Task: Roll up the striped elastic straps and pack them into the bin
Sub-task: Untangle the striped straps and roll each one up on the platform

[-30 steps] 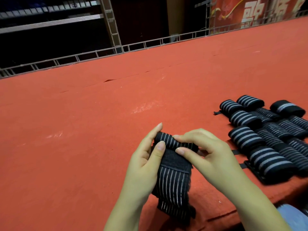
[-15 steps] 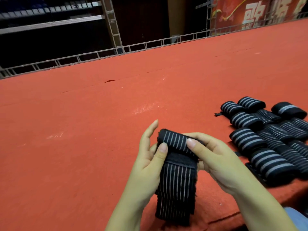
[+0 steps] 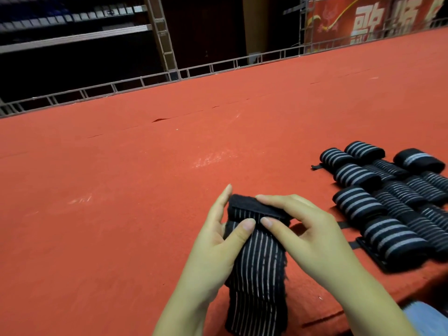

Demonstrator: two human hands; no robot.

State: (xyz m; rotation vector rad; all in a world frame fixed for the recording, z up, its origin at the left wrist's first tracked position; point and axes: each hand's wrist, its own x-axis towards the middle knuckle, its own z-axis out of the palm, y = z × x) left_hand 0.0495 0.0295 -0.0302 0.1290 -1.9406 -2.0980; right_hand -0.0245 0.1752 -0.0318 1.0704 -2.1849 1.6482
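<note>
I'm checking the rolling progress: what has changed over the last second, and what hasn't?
The roll at the top of the striped strap has turned further over; its plain black band, facing the camera a second ago, now sits on top. Both the left hand and right hand still pinch it. The finished rolls lie unmoved.

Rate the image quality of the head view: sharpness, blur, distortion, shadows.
Head view: hands and the strap are fairly sharp; the shelving at top left is dark and smeared; wide-angle bending curves the table's far rail; the rolled straps at right sit in dimmer light, stripes legible.
</note>
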